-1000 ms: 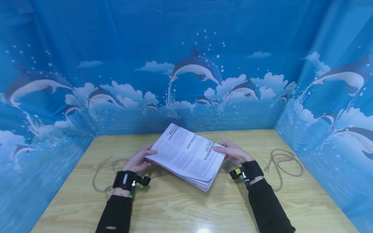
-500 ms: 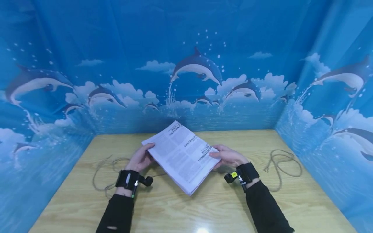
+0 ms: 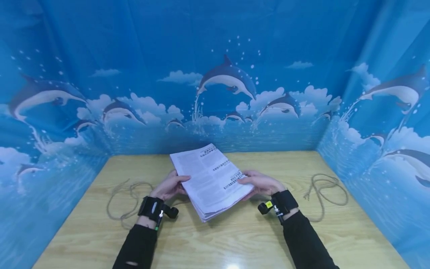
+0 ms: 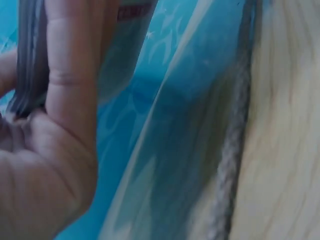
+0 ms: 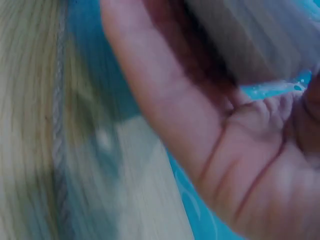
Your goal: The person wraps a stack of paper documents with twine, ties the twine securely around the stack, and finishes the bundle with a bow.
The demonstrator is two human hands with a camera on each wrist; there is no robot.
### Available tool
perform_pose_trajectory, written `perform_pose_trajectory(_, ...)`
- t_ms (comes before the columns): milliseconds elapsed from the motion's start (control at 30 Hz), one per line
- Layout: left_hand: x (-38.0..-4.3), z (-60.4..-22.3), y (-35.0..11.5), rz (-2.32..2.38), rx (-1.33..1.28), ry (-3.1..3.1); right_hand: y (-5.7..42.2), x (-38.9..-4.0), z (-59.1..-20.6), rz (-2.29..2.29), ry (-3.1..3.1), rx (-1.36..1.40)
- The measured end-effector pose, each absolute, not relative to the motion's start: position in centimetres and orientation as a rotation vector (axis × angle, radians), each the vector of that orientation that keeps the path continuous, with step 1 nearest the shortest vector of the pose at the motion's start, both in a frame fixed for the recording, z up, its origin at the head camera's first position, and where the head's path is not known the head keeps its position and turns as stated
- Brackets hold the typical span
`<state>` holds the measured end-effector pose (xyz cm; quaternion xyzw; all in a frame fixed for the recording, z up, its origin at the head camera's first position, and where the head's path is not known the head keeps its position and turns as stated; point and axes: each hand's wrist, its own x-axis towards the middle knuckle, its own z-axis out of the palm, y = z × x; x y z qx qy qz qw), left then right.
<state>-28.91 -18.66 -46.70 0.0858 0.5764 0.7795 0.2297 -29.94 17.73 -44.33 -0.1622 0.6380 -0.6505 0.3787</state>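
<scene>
A folded stack of newspapers (image 3: 211, 183) with printed columns and bold headlines is held up over the table, turned at an angle and tilted. My left hand (image 3: 170, 186) grips its left edge, thumb on top and fingers underneath. At the right edge my right hand (image 3: 264, 184) holds it the same way. Up close in the left wrist view, the layered newspaper edge (image 4: 31, 55) sits between thumb and fingers. The right wrist view has the thick paper edge (image 5: 260, 45) against the palm, blurred. Below runs a thin rope (image 4: 234, 135), partly hidden by the newspapers in the head view.
The rope's loose left end (image 3: 108, 207) curls on the wooden table (image 3: 215, 246), and its right end (image 3: 323, 213) makes a loop at the other side. Blue dolphin-print sheets (image 3: 215, 45) wall the table at the back and both sides. Each wrist wears a black strapped camera.
The newspaper stack has turned between my hands, swinging its near corner left. Both hands have shifted their hold along its edges, and the left hand has moved slightly right. The rope lies as before.
</scene>
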Motion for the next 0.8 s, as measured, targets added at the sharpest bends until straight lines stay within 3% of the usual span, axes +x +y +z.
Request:
perform_pose_trajectory(567,-28.9,-46.4,-16.0,1.885,0.112,2.006,18.5,-28.9,-45.5,-1.631,1.692,-0.347)
perform_pose_trajectory(800,-28.7,-46.7,-15.0,1.743,0.216,2.214,19.3,-28.6,-46.0,-1.568,1.817,-0.316)
